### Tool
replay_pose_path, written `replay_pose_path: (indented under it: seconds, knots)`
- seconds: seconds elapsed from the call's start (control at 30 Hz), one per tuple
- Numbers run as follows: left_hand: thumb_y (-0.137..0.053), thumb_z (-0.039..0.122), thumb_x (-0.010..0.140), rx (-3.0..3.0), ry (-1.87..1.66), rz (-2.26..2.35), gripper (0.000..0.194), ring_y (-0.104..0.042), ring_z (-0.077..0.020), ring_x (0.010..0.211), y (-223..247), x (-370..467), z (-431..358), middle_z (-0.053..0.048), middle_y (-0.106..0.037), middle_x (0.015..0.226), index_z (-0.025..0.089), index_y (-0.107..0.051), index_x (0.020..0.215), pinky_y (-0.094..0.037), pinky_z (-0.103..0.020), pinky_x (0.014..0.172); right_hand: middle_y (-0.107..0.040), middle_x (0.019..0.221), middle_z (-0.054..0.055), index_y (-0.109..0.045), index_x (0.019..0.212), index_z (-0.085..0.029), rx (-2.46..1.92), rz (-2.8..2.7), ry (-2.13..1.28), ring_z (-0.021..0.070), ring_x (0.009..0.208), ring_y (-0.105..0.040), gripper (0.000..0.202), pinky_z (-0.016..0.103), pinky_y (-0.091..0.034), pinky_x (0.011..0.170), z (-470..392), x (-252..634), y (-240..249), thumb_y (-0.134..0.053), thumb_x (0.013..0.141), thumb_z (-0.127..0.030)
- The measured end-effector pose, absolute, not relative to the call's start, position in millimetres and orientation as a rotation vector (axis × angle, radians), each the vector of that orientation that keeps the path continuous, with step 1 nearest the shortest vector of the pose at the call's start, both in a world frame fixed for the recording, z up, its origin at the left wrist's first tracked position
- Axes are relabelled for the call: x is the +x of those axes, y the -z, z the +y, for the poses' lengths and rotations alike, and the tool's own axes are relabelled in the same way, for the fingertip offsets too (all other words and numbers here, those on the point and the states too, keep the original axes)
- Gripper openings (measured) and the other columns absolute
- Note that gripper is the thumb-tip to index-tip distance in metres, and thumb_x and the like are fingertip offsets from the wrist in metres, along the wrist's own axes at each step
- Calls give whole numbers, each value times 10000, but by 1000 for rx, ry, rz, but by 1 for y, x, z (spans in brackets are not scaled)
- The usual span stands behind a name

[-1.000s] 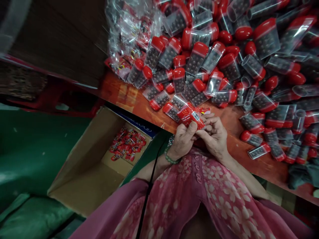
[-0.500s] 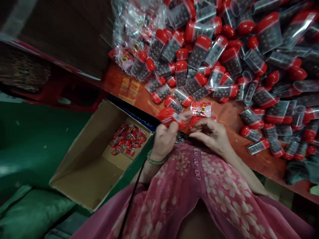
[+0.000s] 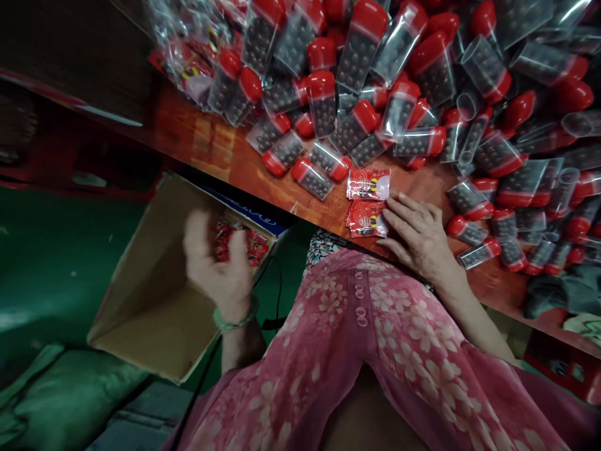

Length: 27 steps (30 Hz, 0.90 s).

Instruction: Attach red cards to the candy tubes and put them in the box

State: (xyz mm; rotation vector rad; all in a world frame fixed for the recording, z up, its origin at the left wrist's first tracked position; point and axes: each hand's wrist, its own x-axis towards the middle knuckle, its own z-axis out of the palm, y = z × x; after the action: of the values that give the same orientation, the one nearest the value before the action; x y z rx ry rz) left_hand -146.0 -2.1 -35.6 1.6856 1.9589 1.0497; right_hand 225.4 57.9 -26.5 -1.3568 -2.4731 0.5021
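My left hand (image 3: 218, 263) hangs over the cardboard box (image 3: 136, 294), slightly blurred, fingers apart with nothing visible in them. Beneath and beyond it, several small red packets (image 3: 250, 246) lie in the box's far corner. On the table edge, my right hand (image 3: 420, 235) rests with fingers stretched out, its fingertips touching a small stack of flat red printed sachets (image 3: 367, 219). Another red sachet (image 3: 369, 183) lies just above that stack. Clear tubes with red caps, filled with dark beads, are close by, such as this tube (image 3: 312, 178).
A large heap of red-capped tubes (image 3: 422, 134) spreads over the orange-red table (image 3: 206, 141). At the back left sits a clear plastic bag (image 3: 185, 47) with red sachets. A green sack (image 3: 70, 398) lies on the green floor (image 3: 42, 263), left of the box.
My left hand has swung left from the table edge to over the box, and the red packet it held is gone from it. My right hand has flattened beside the sachets. The view has shifted.
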Motion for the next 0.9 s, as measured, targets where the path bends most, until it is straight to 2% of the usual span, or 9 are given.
replay_pose_path:
  seconds: [0.03,0.1,0.17,0.27,0.37,0.47,0.57,0.7,0.9]
  knots:
    - [-676,328,986,1804,-1155,1976,428,-637,-292,1312,30,-120,8,-73,-700,1374,271,-623,1406,-507,-562,1052,-711,1421,172,-668,1355,-208,-1372,-2466,-493,341,1400,-618,401,530,-470,1089,56,225,29,-642,1010,-412]
    - [-752,318,939,2112,-1117,1603,370,-720,-229,1119,24,-71,27,-70,-767,1200,244,-683,1295,-592,-446,963,-743,1377,144,-717,1278,-229,-1365,-2436,-474,319,1365,-647,290,507,-493,1059,54,223,35,-639,1016,-324]
    - [-733,334,954,2312,-1069,1303,344,-725,-220,1075,24,-34,43,-104,-776,1136,180,-683,1258,-612,-402,941,-766,1339,128,-736,1239,-230,-1300,-2389,-454,305,1335,-664,252,493,-516,1040,51,221,41,-647,1005,-257]
    - [-668,374,993,2460,-890,1095,327,-723,-247,1117,30,-7,56,-137,-775,1168,141,-691,1221,-621,-405,955,-804,1258,105,-761,1176,-233,-1241,-2322,-434,286,1257,-701,212,487,-538,1018,48,218,45,-645,999,-228]
    - [-610,278,1021,2460,-763,1028,240,-709,-253,1174,36,-3,61,-145,-767,1226,156,-707,1204,-607,-416,993,-824,1197,87,-782,1108,-245,-1256,-2295,-468,272,1189,-722,186,495,-535,1006,50,212,44,-624,1009,-237]
    - [-578,163,1010,2483,-845,1019,240,-701,-236,1150,38,-4,67,-125,-771,1209,178,-708,1211,-587,-399,987,-835,1140,70,-787,1066,-255,-1266,-2269,-508,254,1140,-730,193,486,-537,991,54,207,35,-599,1025,-239]
    - [-632,117,964,2557,-1068,1051,231,-696,-214,1011,41,-4,76,-93,-780,1083,181,-721,1168,-576,-355,899,-829,1127,66,-761,1090,-247,-1280,-2265,-478,241,1114,-729,172,451,-559,958,56,212,21,-601,1036,-280]
    - [-699,86,910,2517,-1286,1137,213,-653,-185,833,51,-1,87,-62,-749,907,181,-754,1093,-528,-319,762,-791,1138,98,-694,1218,-221,-1558,-2169,-283,273,1059,-707,235,489,-560,966,59,244,1,-648,1009,-318]
    - [-581,150,1000,2553,-895,1248,186,-633,-184,795,49,6,83,-74,-747,894,172,-761,1041,-517,-318,742,-718,1158,157,-678,1239,-173,-2053,-2170,-74,349,1066,-644,315,567,-556,936,78,280,-5,-661,977,-348]
